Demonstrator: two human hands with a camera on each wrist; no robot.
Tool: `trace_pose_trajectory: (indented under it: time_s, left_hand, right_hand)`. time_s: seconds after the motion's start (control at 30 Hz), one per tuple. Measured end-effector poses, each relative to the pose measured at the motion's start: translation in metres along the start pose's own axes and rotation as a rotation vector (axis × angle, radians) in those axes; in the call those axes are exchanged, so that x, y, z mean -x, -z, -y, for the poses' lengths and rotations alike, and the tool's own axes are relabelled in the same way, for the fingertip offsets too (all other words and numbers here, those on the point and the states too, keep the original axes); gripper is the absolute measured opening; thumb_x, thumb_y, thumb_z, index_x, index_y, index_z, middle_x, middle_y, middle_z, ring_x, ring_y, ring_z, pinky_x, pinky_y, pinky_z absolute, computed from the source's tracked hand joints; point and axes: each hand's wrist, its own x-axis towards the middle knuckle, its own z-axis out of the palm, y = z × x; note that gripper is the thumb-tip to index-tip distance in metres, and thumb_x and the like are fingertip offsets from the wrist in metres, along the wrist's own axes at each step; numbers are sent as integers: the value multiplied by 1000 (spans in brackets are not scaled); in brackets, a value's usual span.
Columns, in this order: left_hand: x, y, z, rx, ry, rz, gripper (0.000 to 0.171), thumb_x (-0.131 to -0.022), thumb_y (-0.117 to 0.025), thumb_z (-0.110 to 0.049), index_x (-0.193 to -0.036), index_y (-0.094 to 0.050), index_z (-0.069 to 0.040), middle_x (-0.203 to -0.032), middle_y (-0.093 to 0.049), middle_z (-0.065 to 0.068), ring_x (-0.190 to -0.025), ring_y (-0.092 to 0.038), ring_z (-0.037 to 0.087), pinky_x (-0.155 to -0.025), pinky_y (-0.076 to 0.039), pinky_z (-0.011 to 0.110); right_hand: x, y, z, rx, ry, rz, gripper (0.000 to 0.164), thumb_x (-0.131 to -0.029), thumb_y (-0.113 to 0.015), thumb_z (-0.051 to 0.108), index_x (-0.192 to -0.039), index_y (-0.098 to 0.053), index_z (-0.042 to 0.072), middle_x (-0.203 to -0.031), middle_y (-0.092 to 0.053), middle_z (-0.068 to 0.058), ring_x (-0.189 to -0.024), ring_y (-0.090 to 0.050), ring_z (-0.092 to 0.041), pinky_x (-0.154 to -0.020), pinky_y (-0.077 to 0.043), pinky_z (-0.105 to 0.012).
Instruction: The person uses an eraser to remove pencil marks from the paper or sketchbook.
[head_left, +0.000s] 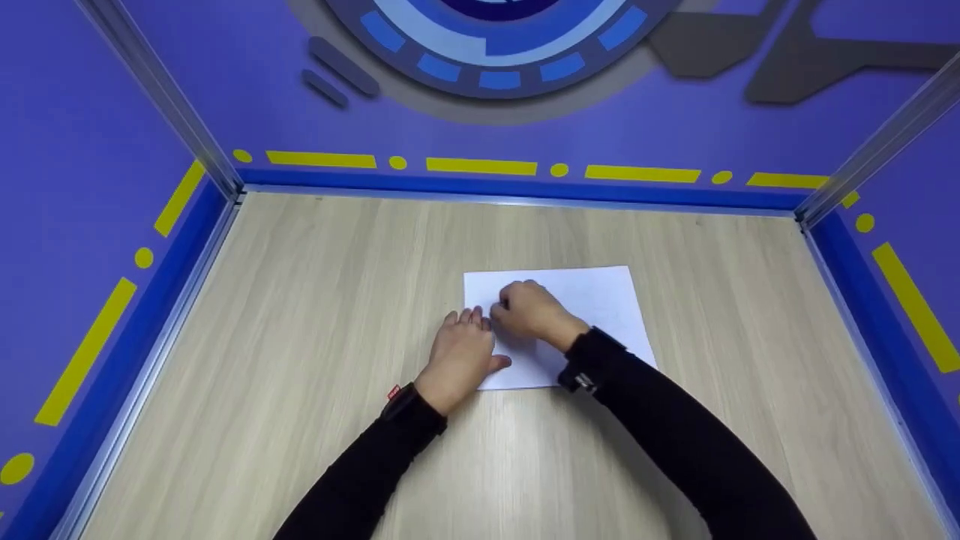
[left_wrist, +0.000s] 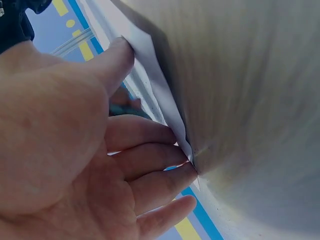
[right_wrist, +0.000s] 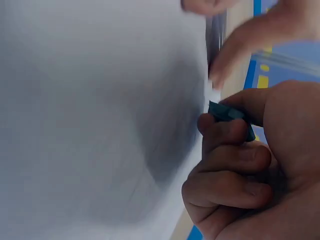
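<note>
A white sheet of paper [head_left: 596, 304] lies on the wooden table. My left hand [head_left: 461, 352] rests on its left edge, thumb spread; in the left wrist view its extended fingers touch the paper's edge [left_wrist: 160, 87], which lifts slightly off the table. Over the left part of the sheet, my right hand [head_left: 534, 313] curls its fingers. Between thumb and index finger it pinches a small dark teal, angular piece [right_wrist: 229, 114], seen in the right wrist view; its exact kind cannot be told. Faint lines show on the paper there.
Light wood-grain tabletop [head_left: 337, 300] surrounds the paper. Purple-blue panels [head_left: 225, 75] with yellow dashes stand at the back and both sides, joined by metal rails [head_left: 525, 201]. Black sleeves and wrist straps cover both arms.
</note>
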Motion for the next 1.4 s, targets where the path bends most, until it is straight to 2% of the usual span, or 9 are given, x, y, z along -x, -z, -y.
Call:
trace_pose_trajectory:
  time_s: [0.1,0.23,0.33,0.47,0.73,0.93,1.13,1.27,1.4]
  left_hand:
    - [0,1,1,11,5,5,88,-99,-65,-72,-148,-68,1,-155,-68,16,-144,-65,29,-119,-53,45]
    - [-1,1,1,12,13,5,87,-99,-66,-72,-148,-69,0,-154,-69,15,-141,-65,28,-117,-53,44]
    - [-1,2,1,10,18,5,87,-98,-66,-73,-147,-70,-1,-153,-70,14,-140,-66,28,-116,-53,43]
    - [0,4,1,7,24,36,88,-99,-64,-74,-150,-67,-1,-156,-68,15,-144,-64,28,-120,-52,44]
    - [0,5,1,-10,19,67,90,-100,-60,-75,-152,-65,-1,-160,-65,15,-149,-62,29,-122,-51,45]
    - [1,3,0,-4,9,36,89,-101,-61,-75,-149,-67,0,-157,-67,16,-147,-64,29,-118,-54,44]
    - [0,4,1,23,15,58,90,-101,-60,-75,-152,-65,0,-160,-64,16,-149,-62,30,-122,-51,47]
    - [0,4,1,19,19,60,89,-101,-61,-75,-151,-66,-1,-160,-64,16,-149,-62,30,-123,-51,47]
    - [-1,3,0,15,19,66,90,-101,-60,-75,-152,-65,-1,-161,-64,16,-150,-61,31,-124,-50,47]
  right_hand:
    - [-2,0,15,14,-43,33,36,-100,-62,26,-67,-53,16,-70,-54,-3,-75,-55,-26,-68,-47,-42]
    - [12,18,37,79,-64,72,33,-101,-65,24,-71,-57,13,-78,-59,-6,-86,-59,-30,-78,-51,-46]
    - [17,22,34,116,-56,67,29,-101,-66,24,-75,-59,13,-82,-64,-8,-88,-61,-30,-81,-53,-47]
    - [26,28,19,116,-77,52,28,-101,-66,24,-76,-60,13,-84,-64,-8,-87,-60,-29,-80,-52,-47]
    - [54,54,-35,39,-102,-19,36,-97,-66,19,-67,-46,17,-71,-45,0,-69,-48,-21,-65,-37,-35]
    - [78,78,-74,52,-151,-33,33,-98,-64,19,-69,-49,15,-74,-48,-2,-72,-51,-23,-69,-39,-36]
    - [101,96,-109,61,-249,-32,32,-99,-62,21,-72,-46,14,-74,-42,-2,-73,-50,-24,-66,-36,-36]
    - [109,101,-119,70,-286,-32,28,-100,-61,23,-76,-54,9,-77,-48,-5,-78,-53,-27,-69,-38,-37]
    - [110,105,-117,78,-319,14,31,-103,-59,27,-93,-69,0,-87,-60,-12,-85,-58,-30,-74,-44,-39]
